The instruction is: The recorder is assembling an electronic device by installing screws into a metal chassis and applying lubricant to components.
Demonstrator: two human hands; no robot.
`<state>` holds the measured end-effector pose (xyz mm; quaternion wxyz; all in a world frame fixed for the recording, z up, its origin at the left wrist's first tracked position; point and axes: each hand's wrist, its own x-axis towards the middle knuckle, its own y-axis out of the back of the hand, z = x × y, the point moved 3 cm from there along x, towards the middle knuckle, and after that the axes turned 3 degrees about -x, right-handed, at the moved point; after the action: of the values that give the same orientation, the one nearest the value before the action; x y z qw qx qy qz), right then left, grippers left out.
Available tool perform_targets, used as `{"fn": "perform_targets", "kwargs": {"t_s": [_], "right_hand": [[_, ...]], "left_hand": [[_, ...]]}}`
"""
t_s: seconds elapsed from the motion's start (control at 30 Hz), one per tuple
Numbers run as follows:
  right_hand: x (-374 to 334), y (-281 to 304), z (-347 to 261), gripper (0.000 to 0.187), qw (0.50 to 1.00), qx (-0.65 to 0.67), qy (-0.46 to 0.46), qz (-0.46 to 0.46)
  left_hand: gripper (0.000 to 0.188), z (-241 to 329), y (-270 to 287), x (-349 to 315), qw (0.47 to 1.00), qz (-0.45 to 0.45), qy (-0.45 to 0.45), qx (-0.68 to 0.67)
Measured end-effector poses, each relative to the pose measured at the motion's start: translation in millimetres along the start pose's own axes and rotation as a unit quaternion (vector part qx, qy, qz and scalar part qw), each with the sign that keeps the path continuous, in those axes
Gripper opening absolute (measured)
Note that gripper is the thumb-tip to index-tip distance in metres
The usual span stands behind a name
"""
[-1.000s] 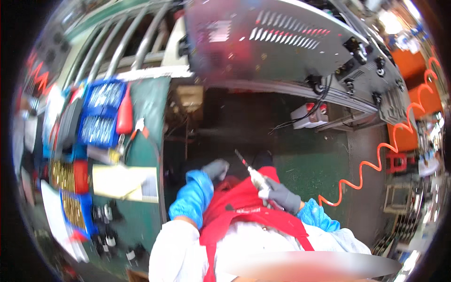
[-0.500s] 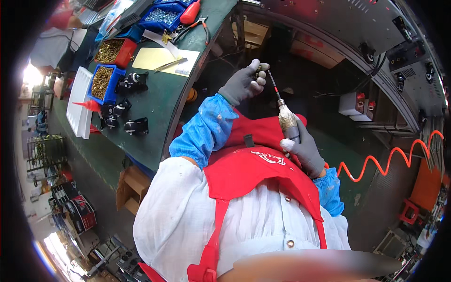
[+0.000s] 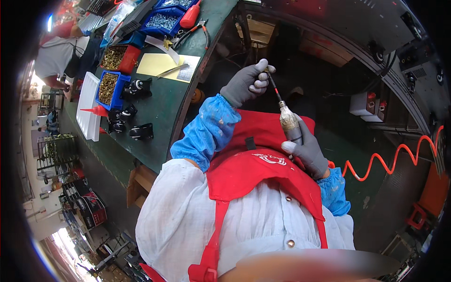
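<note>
You are holding a pneumatic screwdriver (image 3: 290,124) upright in front of your red apron (image 3: 263,169), your gloved right hand (image 3: 307,152) wrapped closed around its lower body. Your gloved left hand (image 3: 246,84) is working at the top of the slim bit, its fingers (image 3: 258,77) pinched narrow around a small brass-coloured screw (image 3: 268,69) that is sitting right at the tip. To seat it well, you are best keeping the bit steady and in line with the screw, letting the left fingers only guide, not bend, the shaft. A coiled orange air hose (image 3: 390,160) is trailing away from the right hand, toward the dark machine frame (image 3: 399,61) beyond. Just outside the left hand, the green counter (image 3: 159,113) is ending in a hard edge, with blue bins of screws (image 3: 107,87), a yellow sheet (image 3: 162,66) and black caster wheels (image 3: 134,117) lying farther off. Open room is lying ahead of both hands, in the dark gap between counter edge and frame; the hose is the one thing likely to tug.
</note>
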<state>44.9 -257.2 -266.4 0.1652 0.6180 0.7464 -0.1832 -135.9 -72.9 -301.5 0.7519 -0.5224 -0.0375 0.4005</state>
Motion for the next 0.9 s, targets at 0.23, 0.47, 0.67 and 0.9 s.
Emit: {"fn": "perform_targets", "kwargs": {"t_s": [0.23, 0.47, 0.67, 0.9], "right_hand": [[20, 0, -1, 0.1, 0.997, -0.06, 0.034, 0.023], [11, 17, 7, 0.081, 0.917, 0.328, -0.079, -0.213], [10, 7, -10, 0.071, 0.911, 0.35, -0.067, -0.207], [34, 2, -27, 0.069, 0.954, 0.21, -0.007, -0.213]], "left_hand": [[0.035, 25, 2, -1, 0.947, 0.104, -0.048, 0.301], [0.032, 31, 9, -9, 0.956, 0.036, -0.059, 0.283], [0.045, 22, -11, -19, 0.905, 0.146, -0.172, 0.361], [0.042, 81, -45, -155, 0.869, 0.27, -0.265, 0.318]]}}
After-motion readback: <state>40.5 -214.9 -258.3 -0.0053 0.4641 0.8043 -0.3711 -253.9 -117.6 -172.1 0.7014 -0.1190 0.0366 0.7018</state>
